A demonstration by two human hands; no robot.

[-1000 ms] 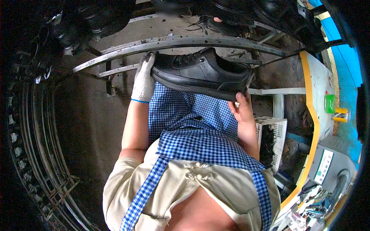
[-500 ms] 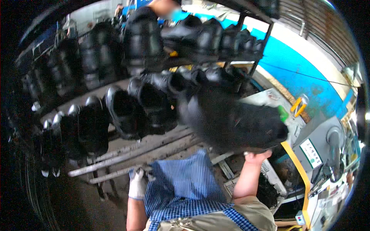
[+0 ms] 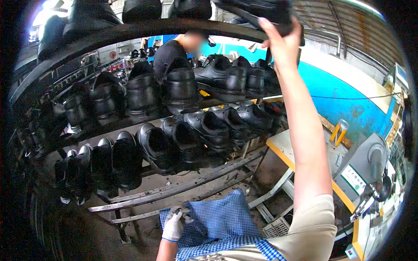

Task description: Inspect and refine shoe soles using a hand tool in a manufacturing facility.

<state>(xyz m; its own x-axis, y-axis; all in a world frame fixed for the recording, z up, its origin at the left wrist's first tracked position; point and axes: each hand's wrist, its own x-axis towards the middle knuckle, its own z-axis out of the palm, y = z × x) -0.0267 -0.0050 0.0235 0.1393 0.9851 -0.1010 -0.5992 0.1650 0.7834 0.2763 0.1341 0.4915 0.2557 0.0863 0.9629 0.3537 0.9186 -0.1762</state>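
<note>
My bare right hand [image 3: 284, 47] is raised at the right end of the rack's top shelf. It grips a black shoe [image 3: 254, 9] by one end; the shoe is partly cut off by the upper picture edge. My left hand [image 3: 173, 226] wears a white glove with grey fingertips and stays low before my blue checked apron [image 3: 222, 213]. Its fingers are curled, and whatever they may hold is hidden. Other black shoes [image 3: 142, 9] stand on that top shelf [image 3: 143, 30], left of the held one.
Lower tiers carry rows of black shoes [image 3: 179, 85], some heel outward. Metal rails [image 3: 183, 195] run below. At right are a yellow-edged worktable [image 3: 283, 143], a grey machine [image 3: 361, 161] and a white crate [image 3: 276, 228]. Behind the rack, a person in dark clothes [image 3: 170, 54] bends forward.
My right hand has lifted the black shoe from in front of the lower rows up to the top shelf. The view has shifted upward. My left hand stays by the apron.
</note>
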